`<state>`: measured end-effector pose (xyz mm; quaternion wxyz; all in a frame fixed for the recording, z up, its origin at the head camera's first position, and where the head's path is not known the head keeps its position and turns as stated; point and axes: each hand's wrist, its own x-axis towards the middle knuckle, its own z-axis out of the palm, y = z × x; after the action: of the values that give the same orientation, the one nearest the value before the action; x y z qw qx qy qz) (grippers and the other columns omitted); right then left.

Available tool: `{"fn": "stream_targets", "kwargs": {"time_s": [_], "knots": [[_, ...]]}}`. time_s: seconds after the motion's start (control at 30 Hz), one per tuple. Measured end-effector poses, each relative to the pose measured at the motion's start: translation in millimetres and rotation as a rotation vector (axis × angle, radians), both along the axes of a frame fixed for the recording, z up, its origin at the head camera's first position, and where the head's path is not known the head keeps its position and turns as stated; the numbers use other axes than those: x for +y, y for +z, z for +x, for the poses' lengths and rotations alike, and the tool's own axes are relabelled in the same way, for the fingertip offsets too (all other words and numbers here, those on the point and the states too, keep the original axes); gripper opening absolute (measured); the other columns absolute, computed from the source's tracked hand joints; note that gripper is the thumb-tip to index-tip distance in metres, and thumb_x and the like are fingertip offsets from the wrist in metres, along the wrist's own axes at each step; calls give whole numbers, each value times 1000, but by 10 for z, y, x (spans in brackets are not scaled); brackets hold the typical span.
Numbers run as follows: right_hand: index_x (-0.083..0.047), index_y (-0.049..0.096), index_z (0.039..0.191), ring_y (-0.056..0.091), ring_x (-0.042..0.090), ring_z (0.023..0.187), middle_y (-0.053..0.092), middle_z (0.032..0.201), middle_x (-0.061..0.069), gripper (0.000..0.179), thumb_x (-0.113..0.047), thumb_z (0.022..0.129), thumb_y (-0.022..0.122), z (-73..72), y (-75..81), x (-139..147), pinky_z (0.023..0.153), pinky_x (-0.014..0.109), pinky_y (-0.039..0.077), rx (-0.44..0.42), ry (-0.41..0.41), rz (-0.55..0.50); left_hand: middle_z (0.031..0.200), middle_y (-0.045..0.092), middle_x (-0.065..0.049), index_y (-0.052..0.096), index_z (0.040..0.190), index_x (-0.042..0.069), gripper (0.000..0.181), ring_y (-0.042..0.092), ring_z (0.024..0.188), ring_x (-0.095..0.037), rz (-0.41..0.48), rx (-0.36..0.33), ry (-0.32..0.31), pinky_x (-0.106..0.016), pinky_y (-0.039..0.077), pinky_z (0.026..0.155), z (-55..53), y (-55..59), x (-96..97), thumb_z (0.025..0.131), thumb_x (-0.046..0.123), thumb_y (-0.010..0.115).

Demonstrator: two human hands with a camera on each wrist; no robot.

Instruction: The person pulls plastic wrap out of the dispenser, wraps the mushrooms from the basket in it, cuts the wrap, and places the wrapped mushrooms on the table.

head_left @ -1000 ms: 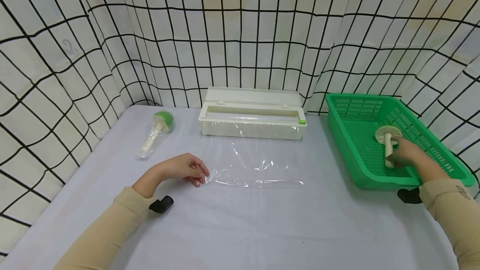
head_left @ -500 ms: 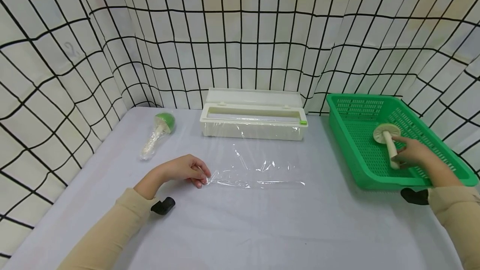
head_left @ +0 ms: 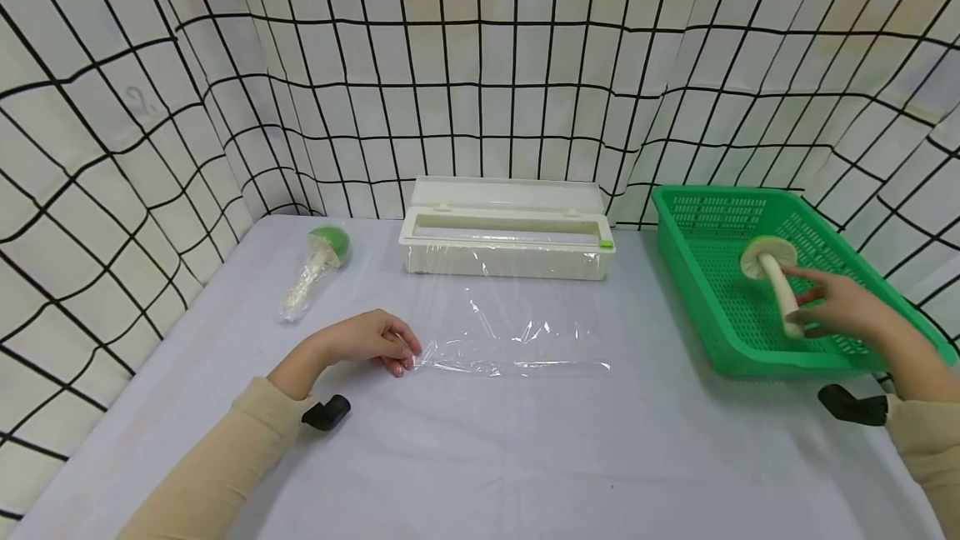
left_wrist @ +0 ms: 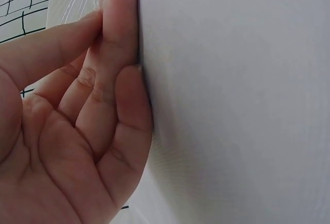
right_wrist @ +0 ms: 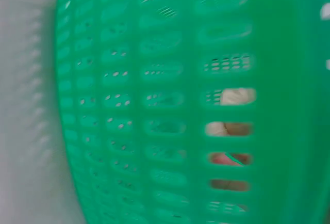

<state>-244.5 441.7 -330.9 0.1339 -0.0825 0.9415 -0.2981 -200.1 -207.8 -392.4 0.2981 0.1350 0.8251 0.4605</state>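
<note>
The left hand [head_left: 367, 336] sits left of centre on the pale table [head_left: 480, 457], its thumb and index finger pinching the near left corner of a sheet of clear film [head_left: 517, 348], the other fingers curled in toward the palm; the left wrist view shows that pinch up close. The film runs from there toward the far side, up to a long white dispenser [head_left: 502, 263] whose lid [head_left: 510, 197] is tipped back at the far edge; a pale roll [head_left: 506, 234] lies inside, and a small green tab [head_left: 605, 244] sits at the right end of its rim. On the right, the right hand [head_left: 843, 307] reaches into a green basket [head_left: 690, 290], fingers spread along the right side of a bare mushroom [head_left: 776, 286]; whether they grasp the stem or only touch it, I cannot tell. That mushroom is in the basket, gills turned to the near side, cap at the far end and stem slanting near and right. The right wrist view is mostly slotted basket wall, with bits of cream stem and fingers showing through a few holes. Far left on the table lies mushroom number 2 [head_left: 315, 265], green-capped, its stem wrapped in crinkled clear film.
</note>
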Motion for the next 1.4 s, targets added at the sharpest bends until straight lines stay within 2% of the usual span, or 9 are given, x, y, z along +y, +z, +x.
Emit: {"fn": "stream_targets", "kwargs": {"time_s": [0.4,0.7,0.87,1.0,1.27,1.4], "knots": [[5,13,160,71,35,90,43,130,49,85,6,94,66,107,277,-228,69,39,62,44,50,21,90,74,-6,69,110,-6,17,70,77,-14,-9,9,2,-24,51,69,38,14,-12,97,2,61],[-6,21,162,68,44,105,52,131,36,84,-1,94,70,166,509,-472,73,43,57,84,110,82,91,74,-7,69,111,-7,18,70,78,-14,13,-1,-2,-25,54,72,50,-16,-4,98,2,62],[-14,28,163,67,42,109,57,133,29,79,-5,96,70,150,600,-660,76,43,53,114,164,76,90,73,-6,70,110,-6,17,70,77,-15,-12,25,2,-25,53,71,37,23,-10,98,2,62],[-15,34,161,68,39,109,59,131,24,75,-5,95,70,147,630,-836,77,41,52,106,193,58,90,73,-7,69,110,-8,17,70,77,-15,-1,16,3,-25,54,71,20,39,-1,98,2,61],[-13,39,159,66,43,112,61,129,23,76,-6,93,74,155,597,-1157,81,45,56,99,238,47,89,73,-6,69,110,-8,17,70,77,-14,0,11,-2,-24,53,71,14,23,4,98,1,61],[-17,43,157,67,37,111,63,127,17,73,-4,92,74,159,590,-1323,83,45,56,105,275,29,89,73,-7,69,110,-8,17,69,76,-13,5,3,0,-24,53,71,16,21,7,98,0,61]]}}
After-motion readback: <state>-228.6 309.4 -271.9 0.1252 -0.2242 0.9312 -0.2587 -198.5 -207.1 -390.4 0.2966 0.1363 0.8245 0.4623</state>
